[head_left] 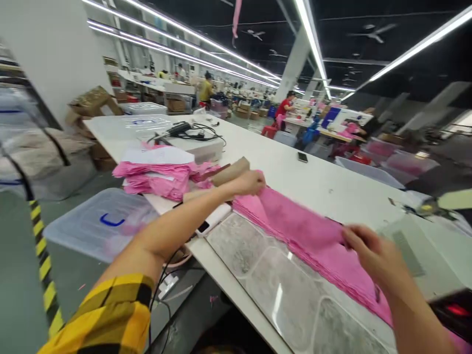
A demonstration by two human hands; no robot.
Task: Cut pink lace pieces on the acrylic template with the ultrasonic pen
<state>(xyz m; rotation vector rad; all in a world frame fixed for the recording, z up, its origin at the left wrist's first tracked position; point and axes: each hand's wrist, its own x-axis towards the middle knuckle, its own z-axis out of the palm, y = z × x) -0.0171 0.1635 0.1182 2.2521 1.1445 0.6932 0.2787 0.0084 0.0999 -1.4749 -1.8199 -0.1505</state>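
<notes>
A pink fabric piece (300, 216) is stretched between my two hands, over a long stack of pink fabric pieces (354, 275) on the table. Its far left corner is pinched in my left hand (250, 183). At the right end, my right hand (374, 248) grips the edge between thumb and fingers, slightly blurred. In front of the stack lies a grey marbled mat (283, 290) with a glossy surface. Brown cardboard tubes or rolls (231, 172) rest just beyond my left forearm. A white device with a dark display (212, 221) sits beneath that forearm.
Bundled pink fabric (155, 179) topped with white paper stands at the left. Black cables (188, 130) lie on a white box behind it. A phone (302, 157) is farther back on the white table (265, 142). A translucent plastic lid (84, 221) lies low at left. People work in the background.
</notes>
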